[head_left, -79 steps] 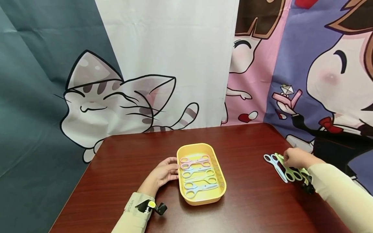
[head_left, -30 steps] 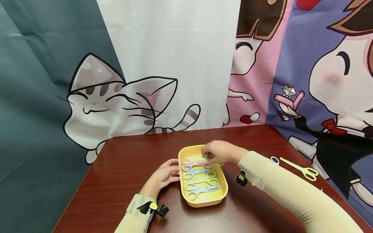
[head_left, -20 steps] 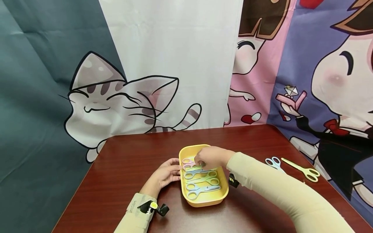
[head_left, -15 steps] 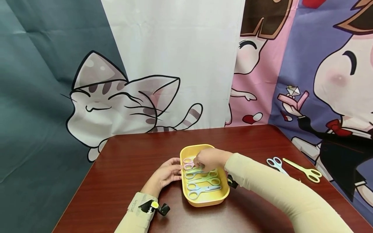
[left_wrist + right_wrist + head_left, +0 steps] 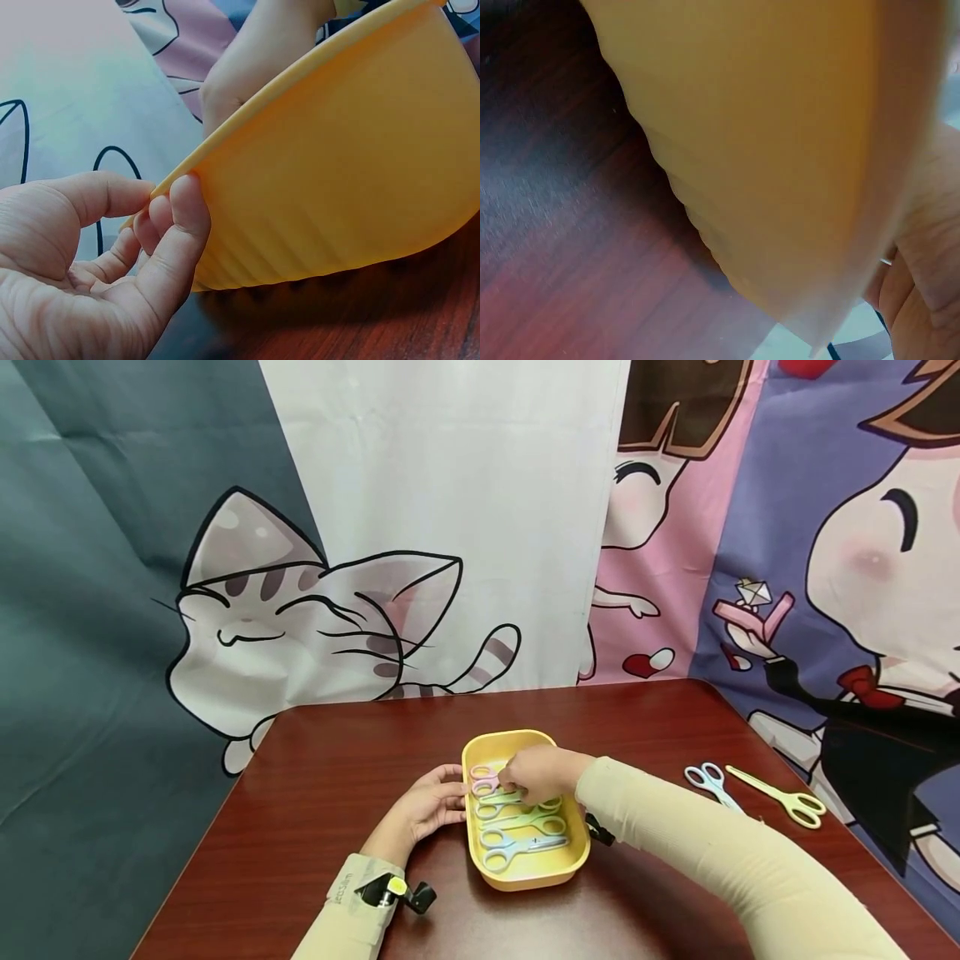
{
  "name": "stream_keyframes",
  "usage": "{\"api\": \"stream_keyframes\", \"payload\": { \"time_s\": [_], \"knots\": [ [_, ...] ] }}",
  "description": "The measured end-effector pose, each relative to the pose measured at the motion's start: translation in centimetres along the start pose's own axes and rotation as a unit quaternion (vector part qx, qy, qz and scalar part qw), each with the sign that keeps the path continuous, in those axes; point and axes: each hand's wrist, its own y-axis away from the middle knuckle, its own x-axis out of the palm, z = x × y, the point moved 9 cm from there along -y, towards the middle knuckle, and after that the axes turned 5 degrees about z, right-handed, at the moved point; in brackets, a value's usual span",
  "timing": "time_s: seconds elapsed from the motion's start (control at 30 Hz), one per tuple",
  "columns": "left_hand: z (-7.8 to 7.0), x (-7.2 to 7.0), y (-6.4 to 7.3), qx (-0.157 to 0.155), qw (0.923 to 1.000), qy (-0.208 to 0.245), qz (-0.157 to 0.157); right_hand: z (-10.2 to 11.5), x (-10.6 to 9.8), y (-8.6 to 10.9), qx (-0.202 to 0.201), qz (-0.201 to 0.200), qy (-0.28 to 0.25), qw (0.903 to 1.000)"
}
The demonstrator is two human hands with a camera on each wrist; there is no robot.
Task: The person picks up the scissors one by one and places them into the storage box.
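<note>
A yellow tray (image 5: 532, 882) holds pink scissors (image 5: 483, 782), light-green scissors (image 5: 528, 821) and blue scissors (image 5: 516, 845), laid crosswise in a column. My left hand (image 5: 429, 803) grips its left rim; in the left wrist view, the thumb touches the rim and curled fingers press the outer wall. My right hand (image 5: 542, 773) reaches into the tray from the right, fingers down, pinching green scissors (image 5: 501, 797) whose blades show on its left. These lie just below the pink pair, overlapping another blue pair. The fingertips and middle of the held scissors are hidden. The tray wall fills most of the right wrist view.
On the dark red wooden table (image 5: 360, 752), blue scissors (image 5: 712, 783) and yellow-green scissors (image 5: 782, 797) lie at the right, beyond my right forearm. A printed cartoon cloth (image 5: 465, 485) hangs behind the table.
My right hand has carried green scissors from the pile at the right into the tray, then lowered them from above the pink pair to below it. The left hand has stayed at the rim.
</note>
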Motion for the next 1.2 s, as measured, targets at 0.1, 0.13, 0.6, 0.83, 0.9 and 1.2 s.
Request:
{"api": "stream_keyframes", "payload": {
  "time_s": [0.1,0.13,0.6,0.83,0.9,1.2],
  "knots": [
    [0.0,0.1,0.0,-0.001,1.0000,0.000,-0.001,-0.1,0.2,0.1,0.008,-0.004,0.006,0.9999],
    [0.0,0.1,0.0,0.000,1.0000,-0.001,-0.002,-0.1,0.2,0.2,0.011,-0.006,0.009,0.9999],
    [0.3,0.1,-0.1,0.001,1.0000,-0.002,-0.006,-3.2,-3.8,6.9,0.014,-0.169,-0.041,0.9847],
    [0.2,0.0,-0.1,-0.001,1.0000,-0.001,-0.005,-9.3,-4.0,14.5,0.097,-0.234,-0.053,0.9659],
    [0.1,0.0,-0.1,0.000,1.0000,-0.001,-0.006,-11.3,-2.9,16.8,0.140,-0.229,-0.063,0.9613],
    [0.1,0.0,0.1,-0.002,1.0000,0.002,-0.002,-17.5,4.1,25.5,0.283,-0.158,-0.160,0.9324]
  ]
}}
